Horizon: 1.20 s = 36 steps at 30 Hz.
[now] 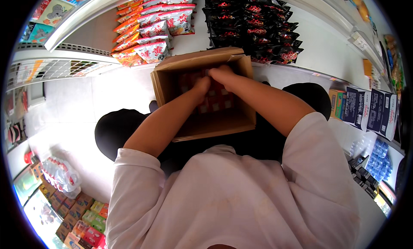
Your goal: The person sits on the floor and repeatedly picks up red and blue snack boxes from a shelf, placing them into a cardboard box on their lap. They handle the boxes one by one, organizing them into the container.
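An open cardboard box [213,129] stands between my knees, in front of the shelf. Both my hands reach down inside it. Red packages with pale square patches [215,100] lie in the box under my hands. My left hand [202,85] is bent over them from the left, its fingers mostly hidden. Close beside it, my right hand [222,75] has its fingertips near the packages' upper part. Whether either hand grips a package cannot be made out.
Silver-and-red snack bags [153,52], orange bags [127,44] and black bags [258,39] line the shelf ahead. A wire rack [61,68] is at left. Wrapped bottles [61,174] and stacked cartons [75,213] stand lower left. Dark boxes [356,107] and blue-tinted bottles [379,160] are at right.
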Motion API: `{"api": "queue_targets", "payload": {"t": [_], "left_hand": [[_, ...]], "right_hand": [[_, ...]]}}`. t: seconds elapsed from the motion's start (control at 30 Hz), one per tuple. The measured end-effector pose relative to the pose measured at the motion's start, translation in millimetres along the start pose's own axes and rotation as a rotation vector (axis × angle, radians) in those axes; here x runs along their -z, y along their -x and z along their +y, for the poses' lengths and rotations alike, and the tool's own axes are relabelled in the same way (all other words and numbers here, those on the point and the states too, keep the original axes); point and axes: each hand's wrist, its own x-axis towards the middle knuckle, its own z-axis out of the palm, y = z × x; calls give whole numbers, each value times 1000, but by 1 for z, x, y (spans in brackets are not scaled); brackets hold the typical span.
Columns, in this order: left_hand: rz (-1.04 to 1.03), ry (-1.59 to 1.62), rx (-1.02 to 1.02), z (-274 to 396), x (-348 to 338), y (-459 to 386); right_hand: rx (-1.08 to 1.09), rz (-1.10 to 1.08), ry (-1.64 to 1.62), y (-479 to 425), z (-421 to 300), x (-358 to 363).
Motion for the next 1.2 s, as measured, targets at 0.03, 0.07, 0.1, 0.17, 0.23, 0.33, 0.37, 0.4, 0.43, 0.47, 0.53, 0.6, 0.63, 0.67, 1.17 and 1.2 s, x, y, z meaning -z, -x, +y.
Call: {"api": "queue_targets", "payload": {"t": [0.03, 0.07, 0.1, 0.17, 0.23, 0.33, 0.37, 0.4, 0.43, 0.47, 0.53, 0.6, 0.63, 0.67, 1.17, 1.2], "left_hand": [[6, -71, 8, 1, 2, -3], [7, -147, 21, 5, 0, -1], [27, -200, -22, 12, -3, 5], [73, -301, -111, 20, -6, 16], [84, -343, -247, 24, -9, 22], [56, -311, -318, 41, -27, 55], [45, -283, -323, 48, -31, 69], [16, -411, -350, 37, -25, 58], [-15, -541, -376, 21, -16, 41], [-58, -677, -400, 6, -10, 23], [-174, -733, -346, -14, 4, 9], [-253, -943, -418, -22, 6, 17], [-283, -1134, -519, -22, 1, 25], [-284, -1280, -530, -15, -9, 39], [-274, -1760, -495, -12, -15, 66], [-324, -1728, -464, -12, -14, 63]], "right_hand": [[-24, 8, 19, -4, -2, 1], [-53, 21, 33, -3, -7, 2], [-78, 32, 49, -4, -8, 3], [-35, 52, 54, -5, -7, 1], [-10, 52, 71, -8, -4, 0], [-25, 38, 183, -9, -1, 0], [-32, 35, 273, -5, -6, -2], [-38, 30, 364, -2, -8, -4], [36, -36, 531, 1, -10, -7], [102, -94, 689, 1, -8, -6], [179, -207, 925, 13, -11, -6], [187, -296, 1077, 52, -32, 1], [142, -322, 1255, 49, -24, 0], [112, -392, 1382, 46, -16, 3], [21, -566, 1576, 4, 9, -7], [26, -519, 1566, 13, -2, -3]]}}
